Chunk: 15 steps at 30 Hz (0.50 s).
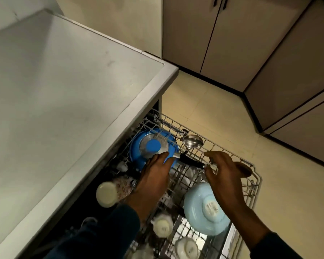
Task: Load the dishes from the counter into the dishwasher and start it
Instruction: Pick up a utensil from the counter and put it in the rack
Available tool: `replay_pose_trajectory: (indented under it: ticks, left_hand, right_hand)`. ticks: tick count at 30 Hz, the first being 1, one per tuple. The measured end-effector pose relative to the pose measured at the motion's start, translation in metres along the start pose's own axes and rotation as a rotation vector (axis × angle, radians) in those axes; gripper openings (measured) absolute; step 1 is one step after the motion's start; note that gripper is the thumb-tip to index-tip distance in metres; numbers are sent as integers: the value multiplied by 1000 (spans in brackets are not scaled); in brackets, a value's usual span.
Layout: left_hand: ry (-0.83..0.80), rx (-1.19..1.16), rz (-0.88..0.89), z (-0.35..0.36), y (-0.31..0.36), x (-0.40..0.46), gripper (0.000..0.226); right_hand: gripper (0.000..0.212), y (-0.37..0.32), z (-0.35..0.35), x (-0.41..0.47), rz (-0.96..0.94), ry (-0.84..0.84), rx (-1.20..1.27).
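Observation:
The dishwasher's upper wire rack (pixel 251 186) is pulled out from under the counter. A blue pan (pixel 136 146) lies bottom-up at the rack's far left, its black handle (pixel 191 161) pointing right. My left hand (pixel 153 178) rests on the pan's near rim with its fingers stretched forward. My right hand (pixel 223 176) has curled fingers that pinch the handle's metal end. A light blue bowl (pixel 198 208) lies upside down below my right hand. A steel ladle (pixel 193 141) lies at the rack's far edge.
The grey counter top (pixel 63 90) fills the left. White cups (pixel 163 225) and a cream-lidded floral bottle (pixel 108 193) sit in the rack's near part. A brown wooden piece (pixel 245 170) shows past my right hand. Tiled floor (pixel 213 94) and cupboard doors (pixel 232 34) lie beyond.

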<state>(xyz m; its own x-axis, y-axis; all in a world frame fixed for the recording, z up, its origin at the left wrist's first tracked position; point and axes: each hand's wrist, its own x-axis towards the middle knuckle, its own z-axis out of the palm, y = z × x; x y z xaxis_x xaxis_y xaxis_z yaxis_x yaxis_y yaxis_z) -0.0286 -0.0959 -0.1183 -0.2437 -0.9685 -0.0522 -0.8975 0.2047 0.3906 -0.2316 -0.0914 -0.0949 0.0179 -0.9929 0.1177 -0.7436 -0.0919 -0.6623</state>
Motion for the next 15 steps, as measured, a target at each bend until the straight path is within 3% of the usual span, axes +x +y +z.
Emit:
replay_pose_trajectory:
  ticks: [4, 9, 15]
  left_hand:
    - [10, 109, 3, -42, 13, -34, 52]
    - [126, 132, 12, -107, 27, -95, 47]
    - [407, 23, -204, -176, 34, -206, 32]
  right_hand:
    - [35, -43, -10, -4, -131, -153, -99]
    - [36, -107, -24, -14, -273, -203, -82]
    - [25, -199, -32, -77, -465, -205, 123]
